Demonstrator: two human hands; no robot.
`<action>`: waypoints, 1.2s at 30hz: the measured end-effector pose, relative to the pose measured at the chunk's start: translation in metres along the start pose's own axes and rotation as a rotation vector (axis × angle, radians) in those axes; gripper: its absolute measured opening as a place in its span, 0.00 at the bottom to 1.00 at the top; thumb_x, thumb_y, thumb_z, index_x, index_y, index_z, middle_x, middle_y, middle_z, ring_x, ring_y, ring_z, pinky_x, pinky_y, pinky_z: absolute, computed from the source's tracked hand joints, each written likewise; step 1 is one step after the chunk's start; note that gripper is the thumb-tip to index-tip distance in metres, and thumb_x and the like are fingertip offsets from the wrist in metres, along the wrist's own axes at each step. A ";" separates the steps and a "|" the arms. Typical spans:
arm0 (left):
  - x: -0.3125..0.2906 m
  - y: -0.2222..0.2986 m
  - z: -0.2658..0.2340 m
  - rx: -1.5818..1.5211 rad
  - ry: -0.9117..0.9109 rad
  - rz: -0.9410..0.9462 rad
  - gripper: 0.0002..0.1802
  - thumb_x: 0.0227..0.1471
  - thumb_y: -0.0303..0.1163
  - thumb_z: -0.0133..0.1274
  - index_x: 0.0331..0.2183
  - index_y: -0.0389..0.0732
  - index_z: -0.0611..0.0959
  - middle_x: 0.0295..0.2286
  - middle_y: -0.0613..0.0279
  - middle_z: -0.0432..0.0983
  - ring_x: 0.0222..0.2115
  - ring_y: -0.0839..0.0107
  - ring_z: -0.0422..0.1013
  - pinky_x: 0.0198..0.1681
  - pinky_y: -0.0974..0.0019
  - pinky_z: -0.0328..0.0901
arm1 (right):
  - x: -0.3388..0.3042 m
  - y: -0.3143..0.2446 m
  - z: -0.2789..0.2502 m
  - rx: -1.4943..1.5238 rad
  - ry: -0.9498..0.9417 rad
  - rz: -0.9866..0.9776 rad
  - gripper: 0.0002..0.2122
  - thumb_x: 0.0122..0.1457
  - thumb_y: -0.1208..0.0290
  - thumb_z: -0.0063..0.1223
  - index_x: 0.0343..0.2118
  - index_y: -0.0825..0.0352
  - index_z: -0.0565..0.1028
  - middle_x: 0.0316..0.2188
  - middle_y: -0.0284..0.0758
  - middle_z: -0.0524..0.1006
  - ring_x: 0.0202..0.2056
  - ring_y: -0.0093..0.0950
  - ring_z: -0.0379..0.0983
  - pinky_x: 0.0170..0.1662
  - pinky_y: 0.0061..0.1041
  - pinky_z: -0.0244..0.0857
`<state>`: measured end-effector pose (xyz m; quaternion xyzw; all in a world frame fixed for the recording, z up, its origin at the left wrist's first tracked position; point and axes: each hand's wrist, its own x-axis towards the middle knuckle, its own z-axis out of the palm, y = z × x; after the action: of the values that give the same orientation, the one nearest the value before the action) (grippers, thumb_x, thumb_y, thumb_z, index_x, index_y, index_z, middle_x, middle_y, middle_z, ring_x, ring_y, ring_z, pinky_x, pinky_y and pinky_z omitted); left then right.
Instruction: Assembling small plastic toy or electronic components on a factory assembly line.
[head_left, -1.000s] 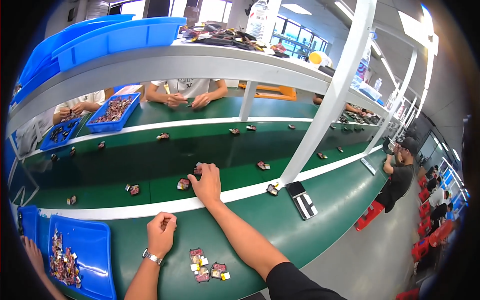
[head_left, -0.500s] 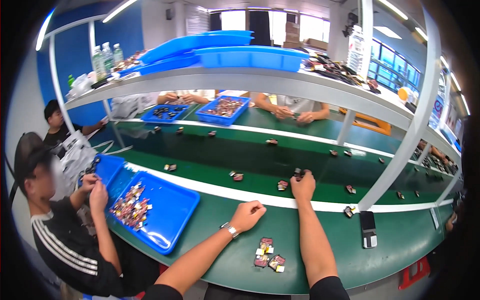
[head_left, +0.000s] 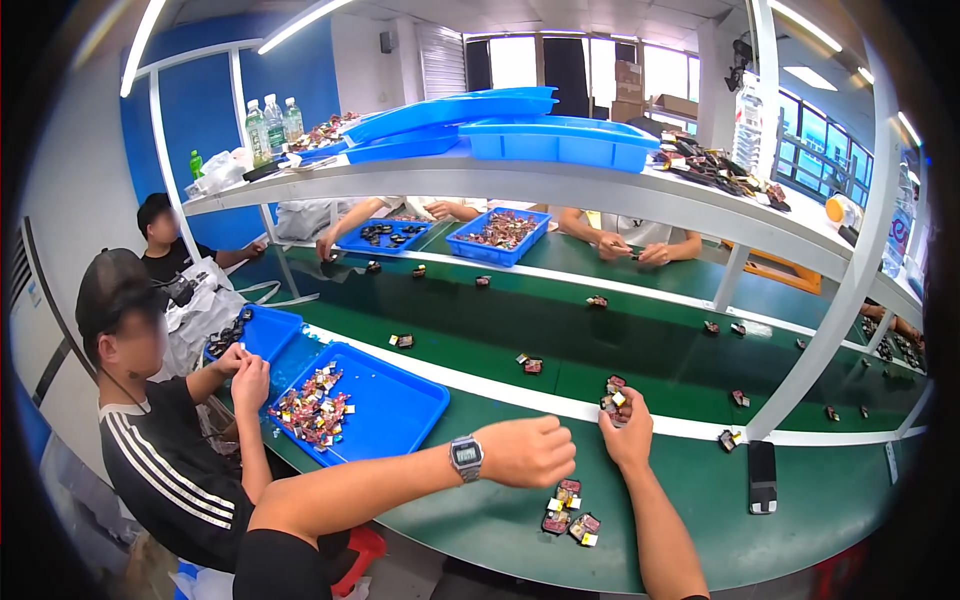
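Observation:
My right hand is closed around small dark-red and black circuit modules with yellow and white tabs, at the white edge strip of the green belt. How many modules it grips is hard to tell. My left hand, with a digital wristwatch on its wrist, is curled into a loose fist above the near bench. Its fingertips and anything inside are hidden. Just below it, several similar modules lie grouped on the green bench top.
On the left is a blue tray of modules, beside a seated co-worker. Modules are scattered along the belt. A phone-like black device lies right. A metal post carries the overhead shelf. Co-workers sit opposite.
My right hand has drawn back from the belt toward me with the modules. My left forearm has swung across, bringing the fist over the grouped modules. The view has shifted left.

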<state>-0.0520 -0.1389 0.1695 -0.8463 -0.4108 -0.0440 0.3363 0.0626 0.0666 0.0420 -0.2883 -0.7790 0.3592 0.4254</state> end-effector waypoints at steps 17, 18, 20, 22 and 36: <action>-0.013 -0.009 0.088 -0.479 0.283 -0.996 0.06 0.49 0.29 0.54 0.30 0.37 0.78 0.26 0.56 0.75 0.25 0.62 0.72 0.30 0.60 0.67 | 0.001 -0.009 0.015 0.132 -0.205 -0.180 0.29 0.46 0.74 0.60 0.54 0.69 0.66 0.43 0.44 0.75 0.44 0.38 0.74 0.47 0.31 0.69; -0.011 -0.010 0.094 -0.689 0.188 -1.272 0.09 0.52 0.31 0.53 0.33 0.35 0.79 0.30 0.56 0.77 0.30 0.58 0.75 0.32 0.58 0.68 | 0.000 -0.007 0.013 0.139 -0.244 -0.205 0.29 0.46 0.74 0.61 0.54 0.68 0.66 0.43 0.42 0.75 0.44 0.38 0.74 0.47 0.30 0.69; -0.021 -0.007 0.129 -1.044 0.237 -1.383 0.12 0.58 0.35 0.50 0.38 0.35 0.78 0.33 0.58 0.79 0.31 0.69 0.75 0.32 0.65 0.69 | -0.003 -0.007 0.011 0.182 -0.298 -0.232 0.30 0.46 0.76 0.62 0.55 0.69 0.66 0.42 0.42 0.77 0.43 0.33 0.76 0.47 0.27 0.70; -0.025 -0.008 0.148 -1.496 0.275 -1.446 0.15 0.63 0.36 0.45 0.43 0.35 0.77 0.38 0.62 0.78 0.34 0.77 0.73 0.34 0.72 0.69 | -0.004 -0.013 0.006 0.177 -0.362 -0.272 0.31 0.46 0.75 0.63 0.56 0.69 0.65 0.44 0.42 0.76 0.43 0.33 0.76 0.48 0.27 0.70; -0.034 -0.004 0.153 -1.931 0.428 -1.400 0.19 0.59 0.23 0.48 0.52 0.36 0.72 0.43 0.54 0.76 0.42 0.69 0.74 0.45 0.65 0.74 | -0.001 -0.005 0.024 0.427 -0.389 -0.016 0.20 0.51 0.84 0.58 0.49 0.70 0.71 0.39 0.36 0.73 0.34 0.20 0.74 0.36 0.17 0.72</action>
<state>-0.1085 -0.0667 0.0420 -0.3189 -0.5138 -0.6438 -0.4690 0.0409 0.0555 0.0367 -0.1118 -0.7550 0.5604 0.3217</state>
